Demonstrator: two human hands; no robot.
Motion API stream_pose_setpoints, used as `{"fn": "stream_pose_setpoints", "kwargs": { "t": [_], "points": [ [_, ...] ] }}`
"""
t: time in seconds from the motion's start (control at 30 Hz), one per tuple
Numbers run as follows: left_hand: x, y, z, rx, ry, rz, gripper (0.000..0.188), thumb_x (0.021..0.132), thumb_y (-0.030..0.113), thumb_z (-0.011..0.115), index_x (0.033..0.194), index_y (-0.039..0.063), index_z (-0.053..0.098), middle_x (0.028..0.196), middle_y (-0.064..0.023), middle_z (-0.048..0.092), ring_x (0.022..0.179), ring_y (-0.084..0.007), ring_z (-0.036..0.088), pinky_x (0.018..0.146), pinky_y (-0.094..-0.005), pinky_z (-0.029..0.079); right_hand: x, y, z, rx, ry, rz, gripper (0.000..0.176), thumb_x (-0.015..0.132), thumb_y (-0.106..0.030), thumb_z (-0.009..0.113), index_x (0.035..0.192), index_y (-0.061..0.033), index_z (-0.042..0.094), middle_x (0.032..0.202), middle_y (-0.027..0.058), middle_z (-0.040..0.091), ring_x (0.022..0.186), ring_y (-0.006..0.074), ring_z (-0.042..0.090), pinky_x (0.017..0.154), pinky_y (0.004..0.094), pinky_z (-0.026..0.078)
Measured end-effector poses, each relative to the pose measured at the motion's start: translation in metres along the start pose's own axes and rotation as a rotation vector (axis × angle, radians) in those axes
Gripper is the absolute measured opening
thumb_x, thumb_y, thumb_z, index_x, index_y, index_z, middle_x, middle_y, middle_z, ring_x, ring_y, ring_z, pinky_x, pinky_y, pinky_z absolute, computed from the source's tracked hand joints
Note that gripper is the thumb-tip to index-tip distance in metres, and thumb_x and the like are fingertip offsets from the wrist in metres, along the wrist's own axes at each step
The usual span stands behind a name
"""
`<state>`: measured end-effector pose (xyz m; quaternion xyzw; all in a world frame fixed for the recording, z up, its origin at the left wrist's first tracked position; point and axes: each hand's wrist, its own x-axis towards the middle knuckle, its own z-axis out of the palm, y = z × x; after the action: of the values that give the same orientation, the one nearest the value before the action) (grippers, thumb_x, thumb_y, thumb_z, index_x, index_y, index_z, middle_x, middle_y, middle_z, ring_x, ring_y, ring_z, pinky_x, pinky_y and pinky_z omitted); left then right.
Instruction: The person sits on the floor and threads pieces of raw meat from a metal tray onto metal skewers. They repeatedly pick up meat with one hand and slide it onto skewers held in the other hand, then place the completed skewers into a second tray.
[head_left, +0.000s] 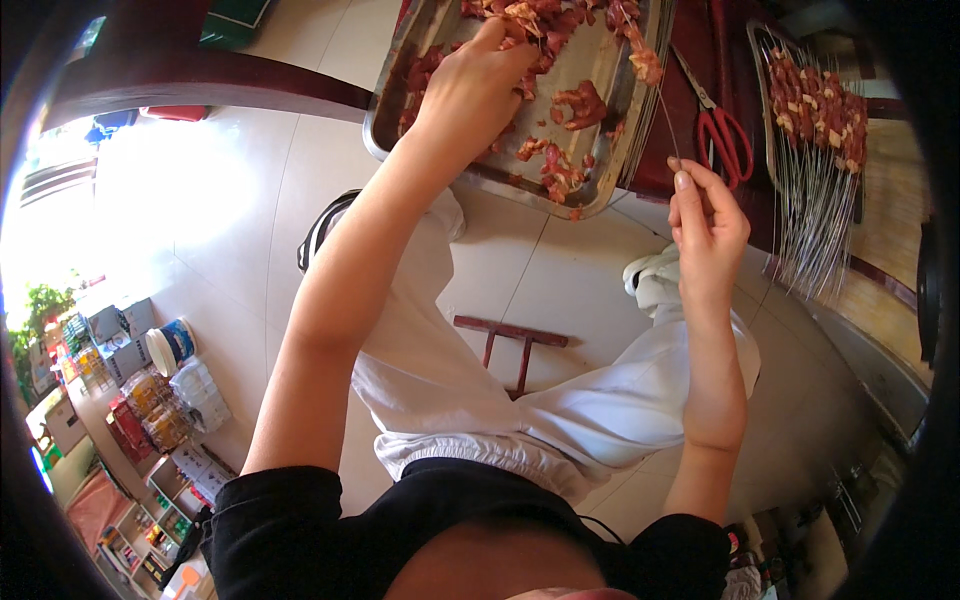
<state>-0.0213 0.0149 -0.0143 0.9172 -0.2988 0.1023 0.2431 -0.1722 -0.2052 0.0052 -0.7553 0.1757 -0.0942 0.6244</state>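
Observation:
Between the thumb and fingers of my right hand (705, 214) is the bare end of a thin metal skewer (667, 120). Pieces of raw meat (643, 64) are threaded along its far part, over the right rim of a metal tray (551, 204). My left hand (474, 86) reaches into the raw meat pieces (553, 45) in that tray. Its fingertips are partly hidden among them, so a grip on a piece cannot be made out. Nearer to me in the tray lie a loose chunk of meat (581, 105) and smaller scraps (559, 172).
Bare skewers (637, 142) lie along the tray's right side. Red-handled scissors (721, 142) rest on the dark red surface beside them. Farther right, a second tray (759, 82) holds loaded meat skewers (817, 112), their bare ends jutting towards me. A wooden bar (225, 84) runs left.

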Motion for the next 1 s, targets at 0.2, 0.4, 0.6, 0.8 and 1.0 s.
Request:
{"fn": "stream_pose_setpoints", "kwargs": {
  "t": [0.2, 0.4, 0.6, 0.8, 1.0],
  "points": [
    [0.029, -0.023, -0.001, -0.046, 0.285, 0.002, 0.030, 0.078, 0.000, 0.056, 0.107, 0.005, 0.061, 0.104, -0.0180, 0.064, 0.085, -0.0381, 0.064, 0.074, -0.0457, 0.053, 0.004, -0.002, 0.000, 0.035, 0.027, -0.005, 0.018, 0.095, -0.011, 0.059, 0.107, -0.0001, 0.066, 0.065, -0.0040, 0.052, 0.052, 0.0008, 0.040, 0.045, 0.0172, 0.026],
    [0.039, 0.018, 0.029, 0.213, -0.419, -0.023, 0.027, 0.079, 0.010, 0.057, 0.105, 0.011, 0.066, 0.090, -0.0137, 0.069, 0.086, -0.0349, 0.066, 0.077, -0.0448, 0.054, 0.006, -0.004, 0.001, 0.049, 0.023, 0.026, 0.018, 0.095, -0.012, 0.059, 0.106, -0.0002, 0.066, 0.064, -0.0042, 0.051, 0.052, 0.0007, 0.039, 0.044, 0.0172, 0.026],
    [0.016, 0.017, 0.020, 0.001, -0.159, -0.030, 0.025, 0.077, 0.009, 0.061, 0.100, 0.016, 0.069, 0.091, -0.0119, 0.069, 0.086, -0.0353, 0.066, 0.075, -0.0437, 0.054, 0.006, -0.005, 0.001, 0.070, 0.025, 0.007, 0.017, 0.095, -0.012, 0.059, 0.106, -0.0006, 0.066, 0.063, -0.0046, 0.049, 0.051, 0.0005, 0.038, 0.044, 0.0175, 0.024],
    [0.075, -0.058, 0.015, 0.050, 0.123, -0.093, 0.035, 0.075, 0.003, 0.060, 0.109, 0.001, 0.060, 0.097, -0.0231, 0.064, 0.086, -0.0436, 0.062, 0.078, -0.0479, 0.051, 0.006, -0.008, -0.001, 0.040, -0.001, 0.014, 0.018, 0.095, -0.013, 0.059, 0.107, -0.0005, 0.066, 0.065, -0.0039, 0.052, 0.053, 0.0010, 0.040, 0.045, 0.0174, 0.028],
    [0.133, -0.056, 0.048, 0.262, -0.045, -0.233, 0.019, 0.077, 0.004, 0.058, 0.093, 0.000, 0.066, 0.089, -0.0204, 0.067, 0.090, -0.0388, 0.066, 0.075, -0.0455, 0.054, 0.006, -0.006, -0.004, 0.011, 0.009, -0.060, 0.017, 0.095, -0.011, 0.060, 0.106, 0.0000, 0.067, 0.072, -0.0033, 0.057, 0.056, 0.0020, 0.045, 0.048, 0.0178, 0.035]
  ]
}}
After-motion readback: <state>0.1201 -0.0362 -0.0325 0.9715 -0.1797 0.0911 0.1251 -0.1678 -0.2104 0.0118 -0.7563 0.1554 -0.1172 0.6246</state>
